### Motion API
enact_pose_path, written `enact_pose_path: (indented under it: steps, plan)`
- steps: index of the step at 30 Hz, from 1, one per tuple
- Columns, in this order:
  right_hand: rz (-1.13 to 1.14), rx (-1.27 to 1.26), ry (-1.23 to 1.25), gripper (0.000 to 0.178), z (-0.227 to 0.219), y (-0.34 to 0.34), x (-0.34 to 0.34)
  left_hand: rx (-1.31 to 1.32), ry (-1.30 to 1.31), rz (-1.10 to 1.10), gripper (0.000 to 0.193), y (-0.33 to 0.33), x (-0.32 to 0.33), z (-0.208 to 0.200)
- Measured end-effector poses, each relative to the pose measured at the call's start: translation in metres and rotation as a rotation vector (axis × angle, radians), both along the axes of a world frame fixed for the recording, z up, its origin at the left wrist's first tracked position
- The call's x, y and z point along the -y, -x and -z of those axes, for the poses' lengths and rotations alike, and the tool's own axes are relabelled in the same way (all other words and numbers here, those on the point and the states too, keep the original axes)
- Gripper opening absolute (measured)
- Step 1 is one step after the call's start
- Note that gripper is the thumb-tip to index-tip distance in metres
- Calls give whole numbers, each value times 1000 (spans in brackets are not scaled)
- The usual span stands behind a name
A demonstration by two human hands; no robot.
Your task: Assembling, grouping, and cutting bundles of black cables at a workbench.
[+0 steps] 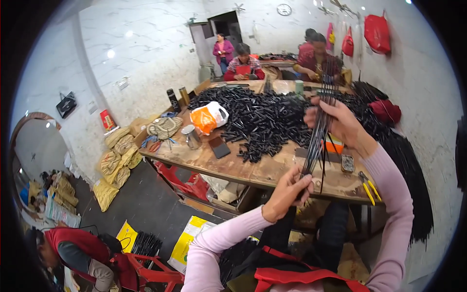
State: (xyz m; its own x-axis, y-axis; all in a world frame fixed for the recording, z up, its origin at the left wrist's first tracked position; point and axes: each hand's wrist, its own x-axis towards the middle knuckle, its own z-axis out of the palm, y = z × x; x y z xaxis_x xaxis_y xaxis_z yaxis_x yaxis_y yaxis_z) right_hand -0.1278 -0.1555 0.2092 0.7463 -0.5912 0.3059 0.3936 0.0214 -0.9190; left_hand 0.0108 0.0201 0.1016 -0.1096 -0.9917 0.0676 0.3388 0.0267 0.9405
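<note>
A bundle of thin black strips stands nearly upright in front of me, over the table's near edge. My left hand pinches its lower end between thumb and fingers. Higher up, my right hand is closed round the strips, which fan out above it. One or two strips hang loose beside the bundle. Behind it spreads a big pile of short black pieces on the wooden table. Pliers with yellow handles and a small tin lie close to my right forearm.
On the table's left are a metal cup, a dark flat case and an orange-white bag. Long black strips drape off the right edge. People sit across the table; another person bends at lower left near a red chair.
</note>
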Motion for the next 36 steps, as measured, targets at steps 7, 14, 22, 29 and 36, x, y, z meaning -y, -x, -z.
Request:
enact_pose_path:
  steps: [7, 14, 22, 29, 36]
  plan:
    - [-32, 87, -120, 35, -14, 10, 27, -172, 65, 235, 36, 8, 25, -15]
    - [11, -19, -269, 35, -13, 13, 10, -233, 32, 348, 33, 8, 63, -21]
    - [-24, -150, -177, 40, 9, 31, -74, -223, 23, 394, 34, 22, 6, 5]
    - [74, -145, -157, 35, 7, 47, -66, -196, -94, 375, 37, 35, 2, -10]
    - [-5, -82, -90, 37, 3, 41, -49, -193, -24, 349, 46, 14, 15, -24]
